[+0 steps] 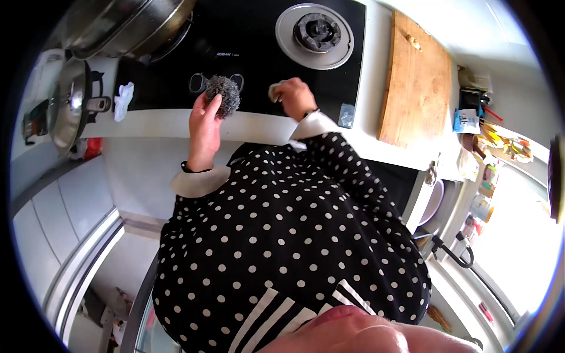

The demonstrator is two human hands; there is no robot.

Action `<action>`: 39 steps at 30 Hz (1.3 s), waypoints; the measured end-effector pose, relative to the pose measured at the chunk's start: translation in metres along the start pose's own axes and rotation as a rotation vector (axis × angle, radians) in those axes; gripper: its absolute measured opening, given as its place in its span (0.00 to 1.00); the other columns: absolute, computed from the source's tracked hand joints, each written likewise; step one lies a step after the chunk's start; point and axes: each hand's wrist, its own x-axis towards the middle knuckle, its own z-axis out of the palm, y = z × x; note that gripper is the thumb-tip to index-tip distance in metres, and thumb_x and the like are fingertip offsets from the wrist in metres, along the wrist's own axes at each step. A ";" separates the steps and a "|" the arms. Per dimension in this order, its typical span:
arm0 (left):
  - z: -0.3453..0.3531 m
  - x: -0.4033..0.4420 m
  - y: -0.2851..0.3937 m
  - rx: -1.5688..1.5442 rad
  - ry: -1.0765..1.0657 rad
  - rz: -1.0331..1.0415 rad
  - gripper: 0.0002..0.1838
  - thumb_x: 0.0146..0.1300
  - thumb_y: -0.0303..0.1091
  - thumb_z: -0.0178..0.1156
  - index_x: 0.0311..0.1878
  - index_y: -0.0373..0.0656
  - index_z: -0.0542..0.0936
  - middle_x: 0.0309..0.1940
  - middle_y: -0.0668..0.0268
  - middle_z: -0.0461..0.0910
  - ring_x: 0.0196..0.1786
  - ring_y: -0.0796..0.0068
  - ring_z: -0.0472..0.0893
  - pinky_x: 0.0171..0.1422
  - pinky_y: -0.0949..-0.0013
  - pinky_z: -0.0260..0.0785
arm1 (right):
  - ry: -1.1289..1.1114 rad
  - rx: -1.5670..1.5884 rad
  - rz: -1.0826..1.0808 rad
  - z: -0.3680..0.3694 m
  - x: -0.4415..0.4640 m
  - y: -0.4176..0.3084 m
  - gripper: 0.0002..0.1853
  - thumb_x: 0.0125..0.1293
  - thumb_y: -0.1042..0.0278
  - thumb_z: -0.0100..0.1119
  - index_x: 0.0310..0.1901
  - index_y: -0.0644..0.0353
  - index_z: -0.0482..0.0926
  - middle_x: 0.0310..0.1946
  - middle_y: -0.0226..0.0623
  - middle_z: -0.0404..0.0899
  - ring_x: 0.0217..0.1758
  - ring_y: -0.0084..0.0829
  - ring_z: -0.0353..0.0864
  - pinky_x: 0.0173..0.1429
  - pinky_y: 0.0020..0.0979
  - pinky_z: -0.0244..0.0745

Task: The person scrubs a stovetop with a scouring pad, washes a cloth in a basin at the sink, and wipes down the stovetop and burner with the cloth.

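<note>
In my left hand (pixel 204 126) I grip a round, dark grey steel wool scrubber (pixel 224 95), held up over the front edge of the black glass gas stove (pixel 253 79). My right hand (pixel 295 97) is closed around a small beige cloth or sponge-like piece (pixel 274 92); its exact kind cannot be made out. That hand is over the stove's front strip, below the right burner (pixel 318 33). Between the two hands lies bare black glass. Two control knobs (pixel 236 82) are near the scrubber, one partly covered by it.
A large metal pot (pixel 126 26) covers the left burner. Left of the stove are a lidded pan (pixel 67 106) and a crumpled white tissue (pixel 123 101). A wooden cutting board (pixel 415 82) lies at right, with a faucet (pixel 453 250) farther down by the window.
</note>
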 end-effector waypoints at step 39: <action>-0.095 -0.051 0.027 0.000 0.077 -0.010 0.15 0.63 0.27 0.53 0.53 0.34 0.70 0.46 0.62 0.76 0.47 0.73 0.76 0.53 0.70 0.69 | 0.102 -0.201 -0.021 -0.011 0.102 0.014 0.10 0.57 0.65 0.57 0.38 0.38 0.82 0.41 0.35 0.74 0.45 0.41 0.75 0.48 0.37 0.72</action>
